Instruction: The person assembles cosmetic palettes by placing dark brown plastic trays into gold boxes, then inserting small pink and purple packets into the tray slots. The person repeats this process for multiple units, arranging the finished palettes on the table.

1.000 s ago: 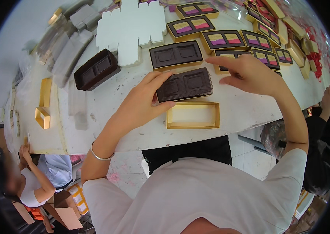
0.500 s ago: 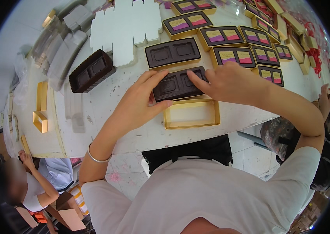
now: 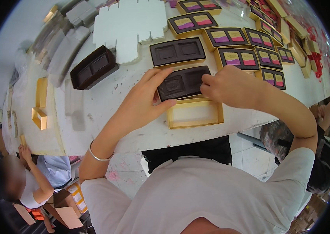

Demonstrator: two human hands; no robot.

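Observation:
A dark brown plastic tray insert with two square recesses lies slightly tilted in front of me, over a gold box whose rim just shows. My left hand grips its left end, thumb along the near edge and fingers at the far corner. At the right end, my right hand has its fingers curled against the tray; the fingertips are partly hidden. Just nearer to me sits an open gold box with a pale inside. Beyond the tray stands another gold box with a dark insert fitted in it.
Nested dark trays lean at the left beside a stack of white die-cut card. Filled gold boxes with purple and pink packets crowd the right. Clear plastic trays lie far left. A co-worker sits lower left.
My right index finger, stretched onto the tray before, is now curled in at its right end. My left hand keeps its grip. The whole view has shifted slightly.

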